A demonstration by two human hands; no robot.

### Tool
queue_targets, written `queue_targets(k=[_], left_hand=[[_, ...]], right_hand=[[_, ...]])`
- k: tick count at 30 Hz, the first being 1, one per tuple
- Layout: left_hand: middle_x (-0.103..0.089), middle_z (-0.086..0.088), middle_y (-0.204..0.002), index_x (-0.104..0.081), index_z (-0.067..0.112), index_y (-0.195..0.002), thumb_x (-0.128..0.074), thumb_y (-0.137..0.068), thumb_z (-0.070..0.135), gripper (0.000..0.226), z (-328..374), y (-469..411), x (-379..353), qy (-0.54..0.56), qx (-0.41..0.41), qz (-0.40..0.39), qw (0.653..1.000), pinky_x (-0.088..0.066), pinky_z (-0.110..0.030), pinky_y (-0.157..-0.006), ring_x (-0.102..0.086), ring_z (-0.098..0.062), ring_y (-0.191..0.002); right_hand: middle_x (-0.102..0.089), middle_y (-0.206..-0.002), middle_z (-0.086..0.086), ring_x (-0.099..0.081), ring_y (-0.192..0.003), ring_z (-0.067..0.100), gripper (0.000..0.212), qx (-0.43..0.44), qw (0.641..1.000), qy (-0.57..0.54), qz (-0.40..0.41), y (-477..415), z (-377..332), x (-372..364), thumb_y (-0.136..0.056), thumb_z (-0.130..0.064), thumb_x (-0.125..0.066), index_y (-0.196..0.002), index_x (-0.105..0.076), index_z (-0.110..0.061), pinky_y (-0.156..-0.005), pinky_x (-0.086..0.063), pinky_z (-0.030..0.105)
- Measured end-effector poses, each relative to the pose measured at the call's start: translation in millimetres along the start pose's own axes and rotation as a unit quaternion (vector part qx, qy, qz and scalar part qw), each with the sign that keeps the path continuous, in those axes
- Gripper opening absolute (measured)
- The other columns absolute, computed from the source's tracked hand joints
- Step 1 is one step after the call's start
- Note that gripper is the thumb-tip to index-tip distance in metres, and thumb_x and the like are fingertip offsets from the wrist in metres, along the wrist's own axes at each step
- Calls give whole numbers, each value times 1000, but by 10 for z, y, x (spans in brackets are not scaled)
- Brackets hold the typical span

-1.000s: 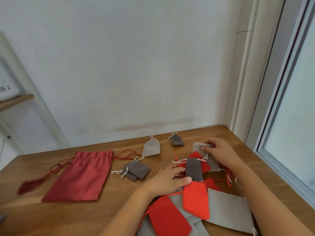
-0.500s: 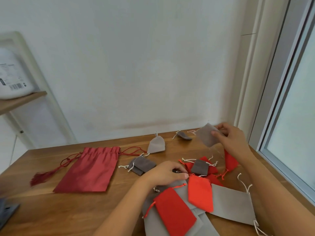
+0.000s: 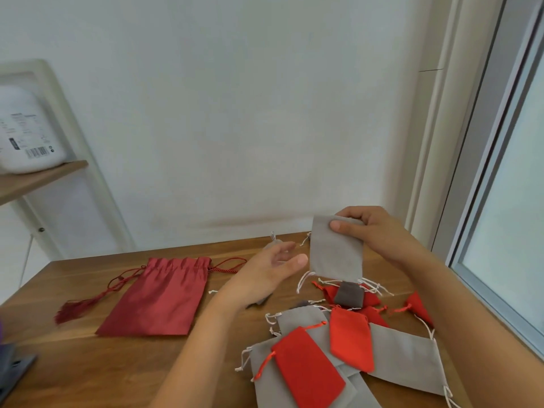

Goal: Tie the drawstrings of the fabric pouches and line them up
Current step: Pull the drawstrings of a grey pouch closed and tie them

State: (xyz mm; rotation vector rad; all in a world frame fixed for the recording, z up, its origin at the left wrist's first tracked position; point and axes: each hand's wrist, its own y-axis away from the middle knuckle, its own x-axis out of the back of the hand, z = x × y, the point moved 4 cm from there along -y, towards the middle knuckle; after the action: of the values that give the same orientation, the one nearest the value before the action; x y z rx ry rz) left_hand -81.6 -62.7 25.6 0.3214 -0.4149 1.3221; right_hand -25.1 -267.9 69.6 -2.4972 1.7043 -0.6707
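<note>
One grey pouch (image 3: 337, 248) hangs vertical, drawstrings (image 3: 301, 281) down.

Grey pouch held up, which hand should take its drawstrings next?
Probably left. The right hand pinches the grey pouch by its upper edge; the left hand is open beside it, near the white drawstrings dangling below.

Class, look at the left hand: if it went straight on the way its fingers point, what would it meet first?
Probably the grey pouch held up by the right hand, though depth is unclear.
</note>
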Motion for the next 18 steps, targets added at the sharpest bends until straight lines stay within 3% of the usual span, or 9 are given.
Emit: queue_targets(k=[1, 3, 5, 6, 8, 11, 15, 18], left_hand=[[-54, 9, -137, -42, 26, -142, -57, -65, 82, 97, -12, 2, -28, 21, -3, -20, 1000, -40, -31, -107, -52, -3, -123], [-62, 8, -127, -51, 23, -133, -58, -82, 64, 66, -8, 1, -65, 50, -21, -46, 997, -46, -31, -101, -59, -5, -115], [-70, 5, -104, -63, 17, -113, -55, -95, 34, 25, -40, -12, -76, 73, -23, -37, 996, -53, -24, -82, -67, -7, -89], [-71, 4, -89, -64, 15, -101, -52, -98, 23, 16, -59, -24, -81, 88, -19, -24, 996, -53, -20, -72, -66, -8, -76], [-66, 3, -72, -62, 12, -89, -48, -100, 16, 18, -101, -42, -74, 115, -14, 25, 993, -49, -18, -58, -59, -8, -60], [-62, 5, -67, -60, 15, -91, -46, -101, 20, 19, -169, -76, -1, 102, -21, 132, 986, -40, -18, -48, -51, -6, -49], [-63, 6, -68, -62, 17, -92, -45, -101, 22, 20, -305, -118, 26, 47, -51, 216, 974, -37, -20, -54, -45, 1, -48], [-66, 8, -72, -62, 19, -90, -48, -100, 23, 18, -420, -141, 15, 2, -61, 246, 967, -39, -21, -62, -54, 3, -61]], right_hand=[[-68, -74, -7, -62, -68, 4, 12, 3, 1000, -1, -3, -20, -22, -64, -89, -22, -66, -86, -71, -11, -60, -46, 13], [-69, -78, -3, -63, -70, 6, 13, 6, 1000, -3, -4, -52, -49, -189, -88, -25, -67, -88, -71, -12, -61, -48, 16], [-70, -83, 1, -63, -72, 8, 14, 7, 1000, -5, 3, -79, -53, -307, -88, -27, -67, -91, -70, -13, -63, -48, 21], [-71, -86, 2, -63, -73, 8, 15, 1, 1000, -7, 14, -92, -31, -350, -88, -28, -68, -94, -69, -14, -65, -48, 22], [-71, -95, 1, -66, -80, 9, 23, -31, 999, -24, 24, -102, 35, -435, -85, -32, -70, -103, -66, -18, -72, -51, 25], [-71, -104, 2, -71, -89, 14, 45, -105, 992, -74, -7, -86, 238, -565, -81, -39, -70, -117, -58, -14, -78, -57, 28], [-70, -102, 2, -69, -74, 8, 23, -133, 990, -52, -16, -29, 482, -689, -100, -23, -49, -117, -60, -12, -65, -51, 15], [-69, -88, 1, -57, -62, 9, 26, -130, 990, -53, -29, -1, 571, -777, -103, -21, -41, -108, -64, -11, -59, -44, 19]])
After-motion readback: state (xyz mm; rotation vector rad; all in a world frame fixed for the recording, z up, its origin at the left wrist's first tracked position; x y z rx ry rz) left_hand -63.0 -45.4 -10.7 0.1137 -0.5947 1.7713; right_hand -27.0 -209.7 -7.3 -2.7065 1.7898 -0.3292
